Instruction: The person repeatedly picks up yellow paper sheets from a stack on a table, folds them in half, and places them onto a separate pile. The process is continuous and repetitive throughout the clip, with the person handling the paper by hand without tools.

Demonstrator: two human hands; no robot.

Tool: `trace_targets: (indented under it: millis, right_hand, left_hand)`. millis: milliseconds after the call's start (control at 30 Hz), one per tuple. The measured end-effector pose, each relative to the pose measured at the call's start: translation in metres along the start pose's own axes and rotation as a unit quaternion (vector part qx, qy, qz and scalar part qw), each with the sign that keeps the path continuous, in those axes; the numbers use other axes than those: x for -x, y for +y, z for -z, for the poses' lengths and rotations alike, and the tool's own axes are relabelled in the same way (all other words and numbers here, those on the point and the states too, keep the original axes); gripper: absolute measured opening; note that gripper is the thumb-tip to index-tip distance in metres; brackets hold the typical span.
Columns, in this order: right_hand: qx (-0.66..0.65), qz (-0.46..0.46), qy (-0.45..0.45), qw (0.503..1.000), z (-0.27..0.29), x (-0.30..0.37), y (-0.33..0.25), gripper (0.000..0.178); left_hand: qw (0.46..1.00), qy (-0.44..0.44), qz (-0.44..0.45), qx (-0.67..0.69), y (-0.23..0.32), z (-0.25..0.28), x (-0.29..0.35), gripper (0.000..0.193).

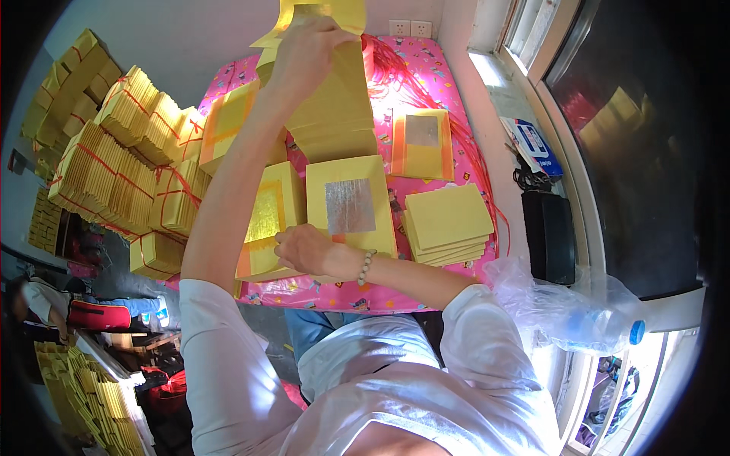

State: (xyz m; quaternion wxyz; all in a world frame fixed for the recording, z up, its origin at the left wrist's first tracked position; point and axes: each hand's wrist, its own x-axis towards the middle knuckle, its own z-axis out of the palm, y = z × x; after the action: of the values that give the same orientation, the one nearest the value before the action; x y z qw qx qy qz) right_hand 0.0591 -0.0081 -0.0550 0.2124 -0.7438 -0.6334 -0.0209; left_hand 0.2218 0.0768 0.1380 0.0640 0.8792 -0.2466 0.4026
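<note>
My left hand (pixel 308 53) reaches far forward to the top of a tall stack of yellow paper (pixel 331 114). Its fingers are closed on a yellow paper sheet (pixel 346 15) with a silver patch, raised at the stack's top. Nearer to me, my right hand (pixel 304 249), with a beaded bracelet (pixel 366 267) on the wrist, rests with curled fingers where two lower stacks meet. One is a yellow stack (pixel 319 171) with a silver foil square on top; the other is a stack with a gold foil square (pixel 265 213) and orange edging. What the right fingertips hold, if anything, is hidden.
A pink patterned cloth (pixel 372 302) covers the table. To the right lie a small yellow stack (pixel 449 216), an orange-edged stack (pixel 422 159) and red strings (pixel 403 72). Tied yellow bundles (pixel 106 178) crowd the left. A plastic bottle (pixel 597 328) lies near the window.
</note>
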Motion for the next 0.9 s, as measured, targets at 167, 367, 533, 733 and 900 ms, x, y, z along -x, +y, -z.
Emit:
trace_targets:
  millis: [167, 367, 533, 733, 900]
  right_hand:
    - [0.005, -0.003, -0.013, 1.000, -0.002, 0.000, 0.002, 0.021]
    - [0.004, 0.005, -0.022, 1.000, -0.001, -0.003, 0.000, 0.021]
    - [0.010, -0.020, -0.066, 0.998, 0.004, -0.004, -0.001, 0.018]
    - [-0.062, -0.010, 0.009, 0.998, 0.014, -0.001, 0.006, 0.019]
    - [-0.117, -0.043, -0.003, 0.992, 0.031, -0.005, 0.008, 0.020]
  left_hand:
    - [0.995, -0.047, 0.062, 0.069, 0.006, -0.002, 0.013, 0.040]
    - [0.992, 0.006, 0.065, 0.109, 0.013, 0.008, 0.017, 0.037]
    - [0.993, 0.028, 0.058, 0.100, 0.035, 0.036, 0.051, 0.043]
    - [0.895, -0.227, 0.232, 0.307, 0.051, 0.091, 0.164, 0.065]
    - [0.872, -0.352, 0.271, 0.206, 0.062, 0.128, 0.241, 0.064]
